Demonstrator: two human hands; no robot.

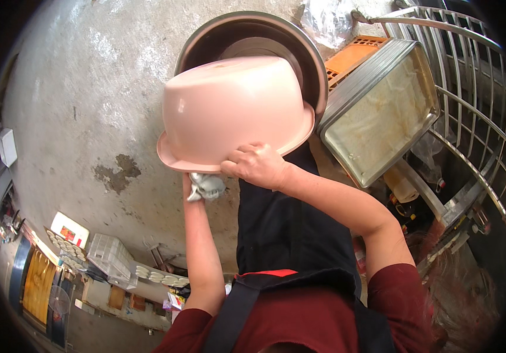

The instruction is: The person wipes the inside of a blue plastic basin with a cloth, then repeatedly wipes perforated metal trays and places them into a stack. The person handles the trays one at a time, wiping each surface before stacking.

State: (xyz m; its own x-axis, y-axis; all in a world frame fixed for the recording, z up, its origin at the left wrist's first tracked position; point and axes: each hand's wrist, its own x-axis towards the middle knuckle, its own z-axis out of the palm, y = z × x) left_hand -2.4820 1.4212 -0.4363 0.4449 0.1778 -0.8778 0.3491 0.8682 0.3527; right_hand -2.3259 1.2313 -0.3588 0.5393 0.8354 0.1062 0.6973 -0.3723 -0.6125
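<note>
A pink plastic basin (pixel 235 110) is tipped on its side, its outer base facing up and away and its rim towards me. My right hand (pixel 257 165) grips that rim, with the knuckles on the outside. The left forearm reaches up under the rim, and the basin hides my left hand from view. A crumpled pale grey-green cloth (pixel 207 186) shows beside the left wrist, just below the rim. Whether the hidden hand holds it cannot be seen. Behind the pink basin, and partly covered by it, stands a large round stainless steel basin (pixel 253 20).
A stack of rectangular metal trays (pixel 381 114) stands at right, against an orange plastic crate (pixel 354 55). Curved metal bars of a rack (pixel 478 84) rise beyond. A clear plastic bag (pixel 328 22) lies at the top. The concrete floor (pixel 80 110) has a dark patch (pixel 118 172).
</note>
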